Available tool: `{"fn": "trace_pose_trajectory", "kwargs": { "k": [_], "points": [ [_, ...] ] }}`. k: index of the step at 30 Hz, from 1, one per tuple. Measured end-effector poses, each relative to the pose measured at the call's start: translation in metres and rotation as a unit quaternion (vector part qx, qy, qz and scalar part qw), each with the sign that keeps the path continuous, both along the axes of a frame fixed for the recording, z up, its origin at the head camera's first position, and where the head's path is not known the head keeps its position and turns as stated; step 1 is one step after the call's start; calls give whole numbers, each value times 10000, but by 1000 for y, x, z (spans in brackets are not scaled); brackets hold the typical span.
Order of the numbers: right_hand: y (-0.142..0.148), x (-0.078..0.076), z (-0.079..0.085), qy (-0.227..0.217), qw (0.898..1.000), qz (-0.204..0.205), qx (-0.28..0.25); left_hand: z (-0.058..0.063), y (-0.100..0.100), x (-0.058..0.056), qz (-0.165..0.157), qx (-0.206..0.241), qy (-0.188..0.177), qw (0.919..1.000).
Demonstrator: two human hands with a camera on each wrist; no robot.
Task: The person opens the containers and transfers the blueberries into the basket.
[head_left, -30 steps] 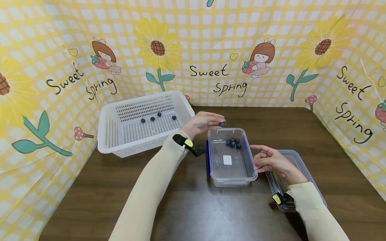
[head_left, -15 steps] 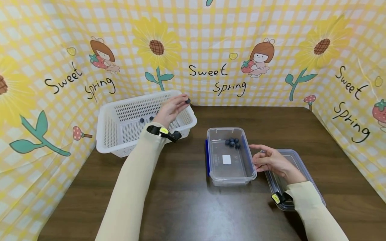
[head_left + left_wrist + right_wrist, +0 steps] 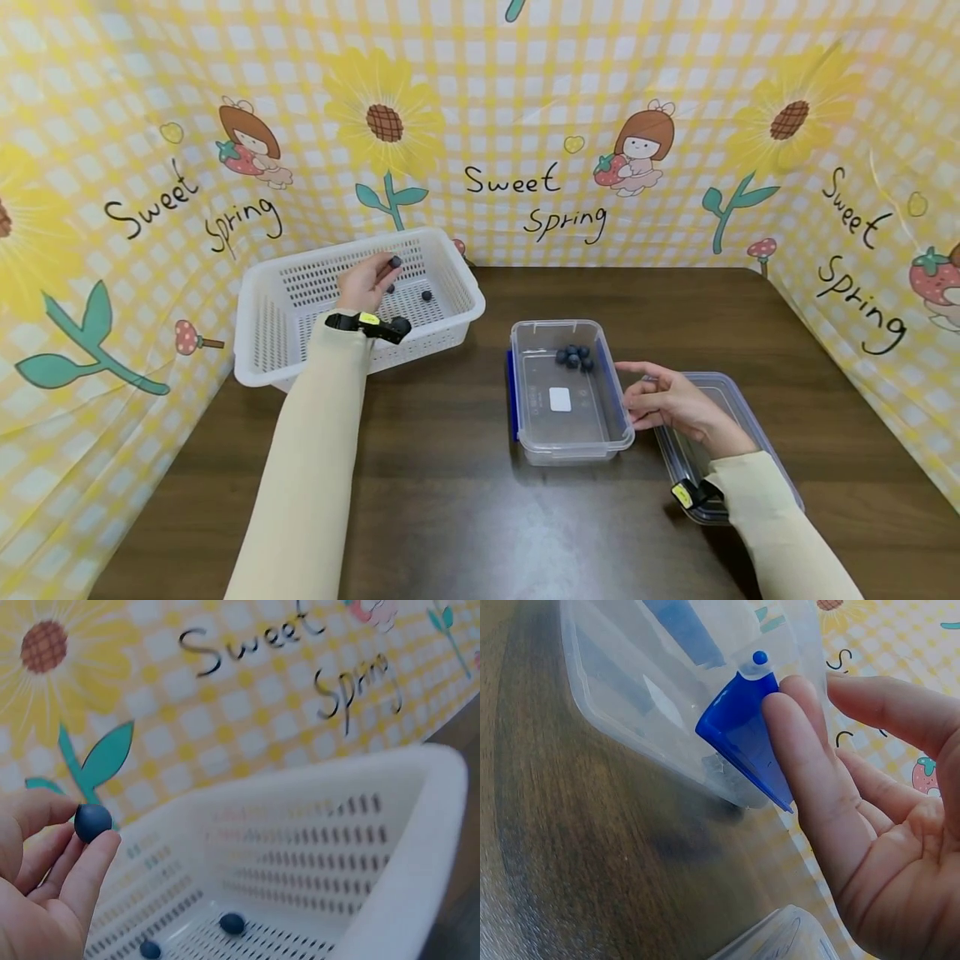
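Observation:
My left hand [image 3: 362, 283] is over the white perforated basket [image 3: 474, 305], pinching a blueberry [image 3: 94, 823] between its fingertips. Below it, loose blueberries lie on the basket floor, one of them [image 3: 232, 924] plain in the left wrist view; the hand hides part of the floor. A clear plastic food container [image 3: 576, 452] stands uncovered on the table, several blueberries [image 3: 573, 361] clustered toward its far end. At its right side, my right hand [image 3: 678, 408] touches the wall with extended fingers; the right wrist view shows a fingertip against the blue latch flap [image 3: 742, 727].
A clear lid [image 3: 738, 417] lies on the brown wooden table [image 3: 465, 517], partly under the right hand and wrist. Another blue latch flap [image 3: 513, 396] hangs along the container's left side. A yellow checked cloth [image 3: 480, 100] hangs behind and at both sides.
Holding the blueberry, my left hand has moved leftward from beside the container's far left corner to over the basket. My right hand stays at the container's side.

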State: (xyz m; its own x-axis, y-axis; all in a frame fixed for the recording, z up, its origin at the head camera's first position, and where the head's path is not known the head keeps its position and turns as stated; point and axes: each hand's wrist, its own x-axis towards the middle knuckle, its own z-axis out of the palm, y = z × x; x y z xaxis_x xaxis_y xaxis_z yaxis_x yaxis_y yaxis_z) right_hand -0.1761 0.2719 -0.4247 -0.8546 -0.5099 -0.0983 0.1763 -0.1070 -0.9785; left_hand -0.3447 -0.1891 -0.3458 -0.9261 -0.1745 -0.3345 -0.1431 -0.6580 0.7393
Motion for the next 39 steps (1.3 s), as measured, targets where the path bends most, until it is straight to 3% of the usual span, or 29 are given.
{"fn": "trace_pose_trajectory", "kwargs": {
  "k": [10,16,23,30,39],
  "points": [
    [1,-1,1,-56,10000,-26,73,-11,-10,-3,433,-77,-457,9980],
    [2,-2,1,-33,9997,-90,205,-13,-9,-1,195,-393,-350,9984],
    [2,-2,0,-35,9999,-19,119,-8,-1,2,-189,-332,-281,9989],
    [1,-2,0,-66,10000,-3,74,12,31,4,-633,-113,-91,9979],
    [1,-3,0,-66,9999,-21,108,25,89,12,-1473,-424,84,9882]
  ]
}}
